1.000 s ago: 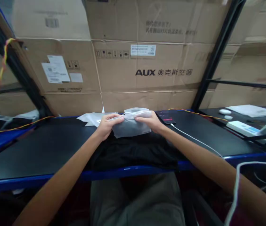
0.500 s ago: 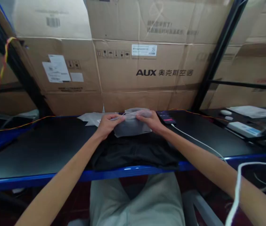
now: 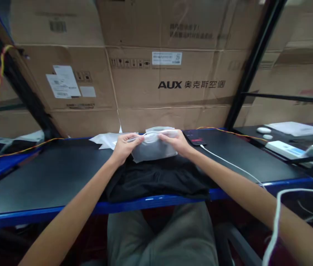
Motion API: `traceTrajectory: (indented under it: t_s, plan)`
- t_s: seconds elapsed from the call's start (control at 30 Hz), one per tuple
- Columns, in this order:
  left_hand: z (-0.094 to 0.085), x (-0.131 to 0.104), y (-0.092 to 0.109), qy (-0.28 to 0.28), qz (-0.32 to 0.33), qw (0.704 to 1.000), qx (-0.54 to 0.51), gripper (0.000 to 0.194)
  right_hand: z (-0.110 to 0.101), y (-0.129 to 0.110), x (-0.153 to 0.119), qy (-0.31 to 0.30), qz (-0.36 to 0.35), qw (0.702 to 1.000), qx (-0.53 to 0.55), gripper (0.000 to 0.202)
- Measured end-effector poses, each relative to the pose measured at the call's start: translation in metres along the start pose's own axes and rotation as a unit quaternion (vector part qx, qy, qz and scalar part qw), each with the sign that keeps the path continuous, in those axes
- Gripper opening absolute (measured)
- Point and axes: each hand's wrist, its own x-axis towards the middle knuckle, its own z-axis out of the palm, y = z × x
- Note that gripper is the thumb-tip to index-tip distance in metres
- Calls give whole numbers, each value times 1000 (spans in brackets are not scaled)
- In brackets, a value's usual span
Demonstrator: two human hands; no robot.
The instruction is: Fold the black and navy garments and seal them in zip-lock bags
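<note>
A frosted, see-through plastic bag [image 3: 154, 149] is stretched between my two hands near the back of the desk. My left hand [image 3: 125, 147] pinches the bag's upper edge at its left, thumb against fingers. At the right end of that edge my right hand [image 3: 176, 141] is closed on the bag in the same way, its fingers partly behind the plastic. Folded black cloth [image 3: 159, 179] lies below the bag, reaching the desk's front edge. A white plastic sheet or bag [image 3: 105, 140] rests just left of my left hand.
A phone [image 3: 194, 138] with a white cable [image 3: 228, 162] lies right of my right hand. Cardboard [image 3: 145, 96] walls off the back between dark posts. A white power strip [image 3: 285, 149] sits far right. The blue desk edge [image 3: 156, 199] runs above my lap.
Both hands keep hold of the bag in nearly the same place. The view has shifted slightly, and the picture is darker.
</note>
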Motion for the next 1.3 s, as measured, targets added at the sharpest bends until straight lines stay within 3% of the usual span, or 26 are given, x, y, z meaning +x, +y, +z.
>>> traceTrajectory:
  t_s: [0.43,0.6,0.8,1.03,1.3]
  plan:
    - [-3,0,0,-23,15,1000,14,32,1,-1,1,9,-4,1000,10,21]
    - [-3,1,0,-12,22,1000,12,33,2,0,0,35,42,998,9,31]
    - [-5,2,1,-16,19,999,22,30,1,0,1,22,1,1000,-1,22]
    - [-4,1,1,-20,23,999,33,31,0,3,1,11,15,1000,-13,37]
    - [-3,1,4,-12,15,999,34,29,-2,-1,1,-5,-8,999,-31,32]
